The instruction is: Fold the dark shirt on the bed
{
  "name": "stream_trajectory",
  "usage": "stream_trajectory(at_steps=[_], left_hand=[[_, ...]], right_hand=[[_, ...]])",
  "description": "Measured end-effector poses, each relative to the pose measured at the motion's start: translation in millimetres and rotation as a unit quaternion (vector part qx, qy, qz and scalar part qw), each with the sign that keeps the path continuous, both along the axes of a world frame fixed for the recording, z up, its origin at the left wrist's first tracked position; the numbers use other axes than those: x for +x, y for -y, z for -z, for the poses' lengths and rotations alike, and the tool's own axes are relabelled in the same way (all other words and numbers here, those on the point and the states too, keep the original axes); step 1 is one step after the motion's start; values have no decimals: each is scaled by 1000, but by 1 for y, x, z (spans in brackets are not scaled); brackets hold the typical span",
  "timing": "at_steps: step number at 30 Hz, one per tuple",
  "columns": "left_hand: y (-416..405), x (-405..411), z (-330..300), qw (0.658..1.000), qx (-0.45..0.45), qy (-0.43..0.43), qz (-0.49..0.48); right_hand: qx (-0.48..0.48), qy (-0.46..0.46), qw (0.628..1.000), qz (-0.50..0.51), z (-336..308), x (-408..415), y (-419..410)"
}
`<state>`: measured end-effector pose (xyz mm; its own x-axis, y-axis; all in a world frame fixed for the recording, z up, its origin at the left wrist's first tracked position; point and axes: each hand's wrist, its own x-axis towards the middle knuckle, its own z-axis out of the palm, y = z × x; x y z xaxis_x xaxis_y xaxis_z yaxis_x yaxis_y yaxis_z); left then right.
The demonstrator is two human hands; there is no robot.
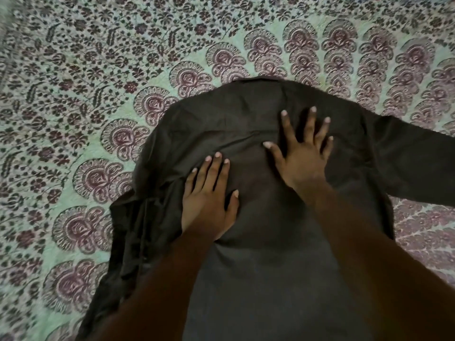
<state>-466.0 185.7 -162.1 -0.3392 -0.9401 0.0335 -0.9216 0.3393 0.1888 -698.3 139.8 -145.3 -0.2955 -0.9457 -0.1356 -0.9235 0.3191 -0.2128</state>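
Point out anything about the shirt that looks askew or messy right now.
The dark shirt lies unevenly. Its left side is bunched and rumpled beside the left hand, while the right sleeve stretches out flat across the bedspread. A crease runs across the back near the right hand. Both hands press flat on it.

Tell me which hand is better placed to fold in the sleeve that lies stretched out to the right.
Probably the right hand. It lies flat with fingers spread on the dark shirt, nearer to the outstretched sleeve. The left hand presses the opposite side, where the cloth is bunched.
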Motion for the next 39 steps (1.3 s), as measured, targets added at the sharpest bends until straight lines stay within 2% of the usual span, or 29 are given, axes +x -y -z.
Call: stream_trajectory(at_steps=[2,5,7,9,12,14,16,18,22,27,29,32,34,36,39], left_hand=[[2,1,0,1000,-1,-21,7],[2,9,-1,984,-8,-175,-10],[2,20,-5,969,-10,-240,-50],[-3,42,-10,978,-33,-202,-42],[-13,82,-17,995,-54,-65,44],[-21,107,-22,992,-53,23,112],[-31,123,-29,987,-48,64,137],[-44,136,-36,989,-41,74,120],[-76,163,-37,991,-28,102,85],[-93,181,-34,993,7,92,71],[-97,185,-35,996,11,70,62],[-111,192,-38,999,30,-18,6],[-127,195,-41,993,52,-85,-57],[-145,199,-48,982,78,-114,-126],[-174,206,-62,967,117,-95,-204]], right_hand=[[-28,-28,998,-44,-6,20,-6],[-26,-39,982,-183,-4,62,-39],[2,-38,976,-213,7,85,-65],[12,-48,982,-181,15,91,-80],[21,-32,997,-65,12,88,-74],[30,-13,999,-21,6,96,-65],[8,-36,998,-60,1,119,-68],[-7,-51,989,-140,-2,147,-87],[29,-45,971,-231,4,198,-158],[40,-16,936,-350,4,237,-241],[32,-19,930,-367,0,235,-254],[55,-43,970,-232,-5,223,-254],[84,-56,981,-163,-8,223,-258],[93,-46,976,-191,-10,234,-275],[97,-16,950,-298,-13,261,-318]])
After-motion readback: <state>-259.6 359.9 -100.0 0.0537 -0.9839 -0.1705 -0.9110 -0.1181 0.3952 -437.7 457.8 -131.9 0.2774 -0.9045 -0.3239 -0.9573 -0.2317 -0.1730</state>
